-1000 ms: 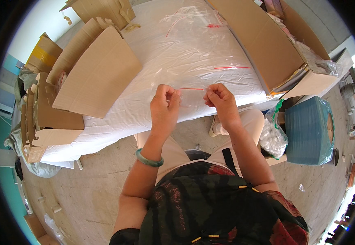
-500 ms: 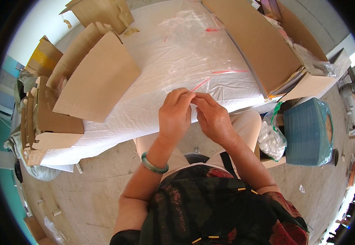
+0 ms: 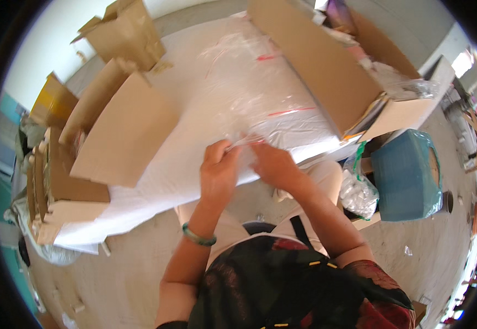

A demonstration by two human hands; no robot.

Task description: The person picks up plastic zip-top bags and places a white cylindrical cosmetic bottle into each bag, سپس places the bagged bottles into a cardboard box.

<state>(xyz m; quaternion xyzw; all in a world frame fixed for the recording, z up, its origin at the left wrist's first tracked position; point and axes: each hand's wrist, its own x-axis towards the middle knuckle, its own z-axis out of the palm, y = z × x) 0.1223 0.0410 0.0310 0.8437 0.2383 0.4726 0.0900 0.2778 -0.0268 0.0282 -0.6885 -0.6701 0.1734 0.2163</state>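
Observation:
My left hand (image 3: 218,171), with a green bangle (image 3: 198,236) on its wrist, is closed with thumb and fingertips pinching a small clear plastic zip bag (image 3: 242,142). The bag's red strip lies by the fingertips of my right hand (image 3: 278,171). Motion smears those right fingers, so their grip on the bag does not show clearly. Both hands are held above the near edge of the white-covered table (image 3: 186,143). Beyond them more clear plastic bags with red strips (image 3: 290,112) lie loose on the cover.
An open cardboard box (image 3: 129,129) stands at the left of the table, another box (image 3: 134,35) behind it. A long carton (image 3: 315,66) holding plastic bags lines the right side. Beside my right knee are a bag of white pieces (image 3: 358,194) and a blue-wrapped bundle (image 3: 405,175).
My hands have drawn slightly apart and shifted left in the picture, the right one now blurred. More of the bag shows between them. The whole view has tilted a little.

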